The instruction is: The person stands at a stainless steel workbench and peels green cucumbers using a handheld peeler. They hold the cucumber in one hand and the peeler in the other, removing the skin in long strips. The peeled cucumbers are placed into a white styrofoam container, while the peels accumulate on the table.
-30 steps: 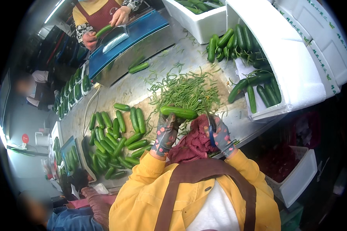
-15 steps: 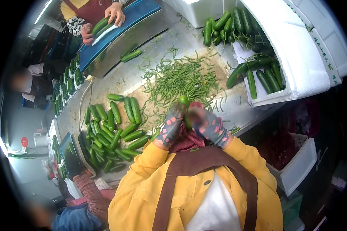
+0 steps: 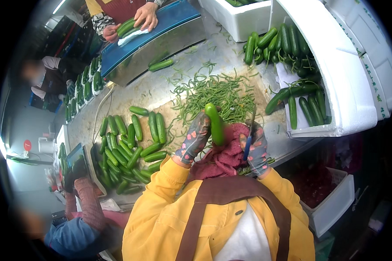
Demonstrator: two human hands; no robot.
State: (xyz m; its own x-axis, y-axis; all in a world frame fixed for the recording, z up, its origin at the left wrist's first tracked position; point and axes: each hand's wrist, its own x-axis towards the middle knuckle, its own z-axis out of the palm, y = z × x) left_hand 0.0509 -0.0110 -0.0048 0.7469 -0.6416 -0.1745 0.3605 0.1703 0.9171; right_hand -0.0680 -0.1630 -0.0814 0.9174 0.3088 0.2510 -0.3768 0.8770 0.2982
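My left hand (image 3: 195, 138), in a dark glove with pink patches, is closed around a green cucumber (image 3: 214, 124) held upright in front of me. A dark red cloth (image 3: 220, 160) lies bunched below and beside it, between my hands. In a matching glove, my right hand (image 3: 258, 148) is closed on a slim blue-handled knife (image 3: 247, 145), its thin dark blade pointing away from me. Whether this hand also grips the cloth's edge, I cannot tell. Just beyond the hands is a pile of thin curved green pieces (image 3: 220, 93) on the metal table (image 3: 137, 91).
Many cucumbers (image 3: 126, 150) lie at left on the table. A white foam box (image 3: 350, 108) at right holds more, some spilling out. Across the table, a co-worker's hands (image 3: 146, 17) hold cucumbers over a blue-topped machine (image 3: 169, 21). Another co-worker's sleeve (image 3: 91, 204) is at lower left.
My hands were together around the cucumber; now they are apart, the right one farther right with the knife showing. The cucumber shows more of its length. The whole view has shifted slightly.
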